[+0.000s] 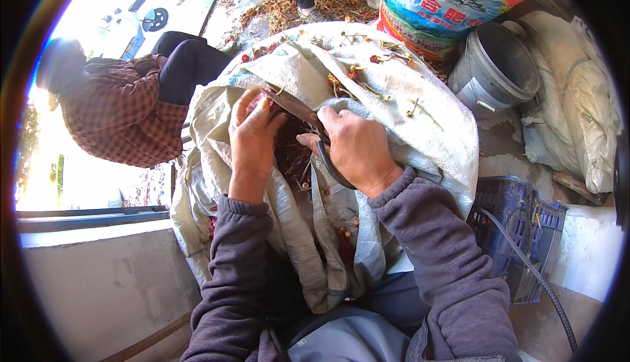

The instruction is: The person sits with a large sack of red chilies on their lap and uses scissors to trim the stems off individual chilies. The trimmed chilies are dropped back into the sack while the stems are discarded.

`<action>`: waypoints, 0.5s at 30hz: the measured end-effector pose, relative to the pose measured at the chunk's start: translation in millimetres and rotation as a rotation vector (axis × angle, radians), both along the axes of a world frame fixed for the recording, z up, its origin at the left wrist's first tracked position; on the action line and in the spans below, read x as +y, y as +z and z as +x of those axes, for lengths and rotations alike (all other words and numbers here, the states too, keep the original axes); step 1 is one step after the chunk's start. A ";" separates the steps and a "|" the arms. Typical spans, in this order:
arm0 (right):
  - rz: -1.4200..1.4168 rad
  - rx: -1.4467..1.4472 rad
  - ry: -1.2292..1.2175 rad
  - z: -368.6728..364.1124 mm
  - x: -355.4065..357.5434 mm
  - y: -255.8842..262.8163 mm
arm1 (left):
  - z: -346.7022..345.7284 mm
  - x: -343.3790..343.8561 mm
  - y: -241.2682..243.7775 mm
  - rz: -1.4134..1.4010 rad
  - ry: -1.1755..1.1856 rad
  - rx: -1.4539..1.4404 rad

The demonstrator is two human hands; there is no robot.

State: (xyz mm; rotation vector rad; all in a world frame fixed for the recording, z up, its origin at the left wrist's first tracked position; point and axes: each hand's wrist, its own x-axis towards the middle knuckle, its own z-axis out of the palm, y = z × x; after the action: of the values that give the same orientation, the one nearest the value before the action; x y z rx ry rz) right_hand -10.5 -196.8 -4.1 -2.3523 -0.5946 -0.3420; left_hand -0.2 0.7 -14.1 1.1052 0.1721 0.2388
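Between its thumb and fingers, my left hand [255, 133] pinches a small pinkish-red flower head or similar plant piece [258, 100], partly covered by the fingers. A pair of scissors [295, 106] with dark, worn blades and black handles is gripped in my right hand [362, 148]. The blades point up and left and reach the fingertips of my left hand. Below both hands a white woven sack [423, 101] lies bunched in front of my lap. Dark red plant material [293, 153] shows in its folds. Cut stems with dried heads [344, 86] are scattered on the cloth.
Another person in a checked shirt [123, 111] sits at the left. A printed woven bag [438, 13] bearing writing stands at the back right, beside a grey bucket [492, 72]. A blue plastic crate [512, 224] and a braided hose [536, 273] are at the right. Plant debris [280, 13] covers the far floor.
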 end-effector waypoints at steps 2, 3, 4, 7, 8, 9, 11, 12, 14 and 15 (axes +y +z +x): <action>0.003 0.006 0.000 0.8 -1.3 0.8 | -0.5 -3.3 8.7 0.435 0.201 -0.028; 0.004 0.010 0.000 0.9 -1.8 1.2 | -2.6 -2.0 13.7 0.538 0.135 -0.030; 0.011 0.014 -0.001 1.1 -2.3 1.6 | -5.0 1.3 19.0 0.639 0.067 -0.032; -0.023 0.017 -0.020 -0.1 -2.5 1.1 | -7.6 8.8 26.8 0.728 -0.131 0.004; -0.031 0.008 -0.024 -0.5 -2.3 0.5 | -8.7 10.6 27.4 0.696 -0.175 0.036; -0.040 -0.002 -0.029 -0.6 -2.2 -0.3 | -8.7 11.7 27.0 0.676 -0.215 0.080; -0.061 -0.034 -0.043 -0.6 -2.2 -2.3 | -10.7 12.8 25.1 0.569 -0.292 0.058; -0.075 -0.054 -0.051 -0.4 -2.2 -3.4 | -10.5 11.8 22.9 0.552 -0.305 0.053; -0.073 -0.059 -0.041 -0.1 -3.0 -4.9 | -9.2 11.0 20.0 0.584 -0.345 0.035; -0.056 -0.046 -0.024 -0.1 -3.4 -5.0 | -8.3 11.6 19.7 0.632 -0.337 0.065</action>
State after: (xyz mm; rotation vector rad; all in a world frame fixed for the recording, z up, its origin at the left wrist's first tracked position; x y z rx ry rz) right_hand -10.6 -200.3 -9.1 -2.4123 -0.6057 -0.3963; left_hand -8.5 12.3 5.6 1.7476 -0.0416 -0.0551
